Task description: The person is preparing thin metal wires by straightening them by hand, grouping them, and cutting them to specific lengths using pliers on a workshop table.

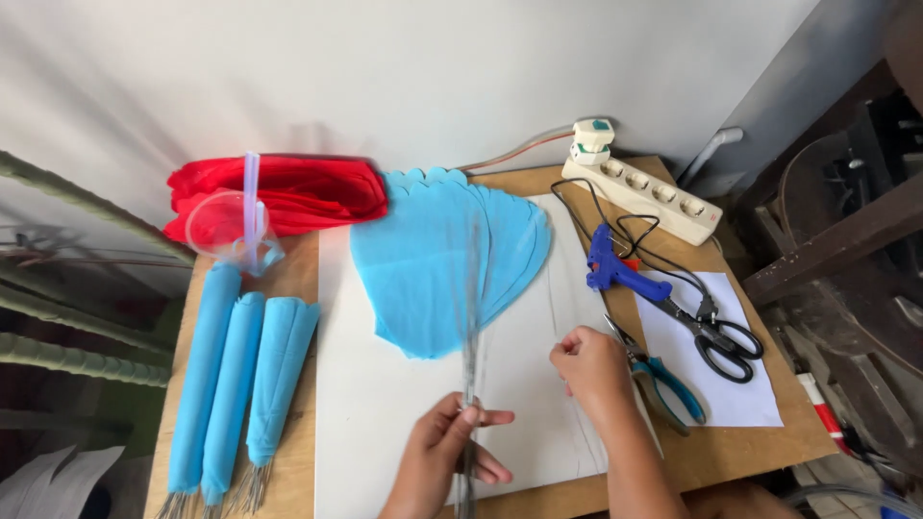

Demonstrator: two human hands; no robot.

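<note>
Layout of the worktable (288, 279). A board (385, 404) lies at the centre. On its far half rests a stack of petal-shaped sheets (433, 269), with a bundle of wires (470, 317) running over them toward the near edge, where the left hand (442, 461) grips the bundle. The right hand (591, 370) rests on the board to the right. Left of the board lie three rolled bundles (236, 375) side by side; behind them, a cup (226, 226) before folded cloth (279, 192). Right of the board: pliers (663, 380), glue gun (620, 269), scissors (716, 336); behind these, a power strip (644, 192).
</note>
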